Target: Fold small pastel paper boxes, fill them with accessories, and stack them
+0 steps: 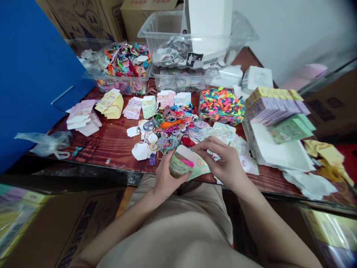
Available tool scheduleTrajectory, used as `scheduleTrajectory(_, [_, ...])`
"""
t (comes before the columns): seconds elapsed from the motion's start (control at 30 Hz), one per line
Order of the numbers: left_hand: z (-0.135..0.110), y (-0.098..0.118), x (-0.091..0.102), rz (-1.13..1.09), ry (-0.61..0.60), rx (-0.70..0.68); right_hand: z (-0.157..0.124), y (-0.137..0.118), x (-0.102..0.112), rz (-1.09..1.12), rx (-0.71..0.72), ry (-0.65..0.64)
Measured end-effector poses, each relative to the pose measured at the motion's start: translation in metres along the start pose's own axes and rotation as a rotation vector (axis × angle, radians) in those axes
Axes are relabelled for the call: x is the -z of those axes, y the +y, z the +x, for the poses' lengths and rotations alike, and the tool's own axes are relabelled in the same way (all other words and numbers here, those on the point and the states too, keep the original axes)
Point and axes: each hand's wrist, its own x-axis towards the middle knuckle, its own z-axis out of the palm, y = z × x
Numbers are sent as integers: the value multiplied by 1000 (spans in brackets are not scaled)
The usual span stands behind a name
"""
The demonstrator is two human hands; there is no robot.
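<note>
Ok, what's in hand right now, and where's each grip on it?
A green card carton: the left hand grips its lower end, and the right hand holds its white upper edge with the fingertips.

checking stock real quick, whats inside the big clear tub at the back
The clear plastic tub holds crumpled printed paper and a tall white panel. Whatever lies beneath the paper is covered, so it can't be seen.

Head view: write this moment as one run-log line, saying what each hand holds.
left hand: green printed card packet | right hand: same packet, at its white flap | nearby: coloured rubber bands
</note>
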Motion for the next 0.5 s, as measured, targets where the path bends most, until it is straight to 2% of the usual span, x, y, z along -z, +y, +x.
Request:
scheduleTrajectory(0.17, [-1,-1,1,-8,6,-22,-2,1,3,-19,23,5])
scheduleTrajectory(0.33, [-4,-5,2,-35,31,-101,-8,-6,6,-6,100,-13])
scheduleTrajectory(0.5, [-6,-7,5,-44,109,-214,-19,-14,7,-139,220,-108])
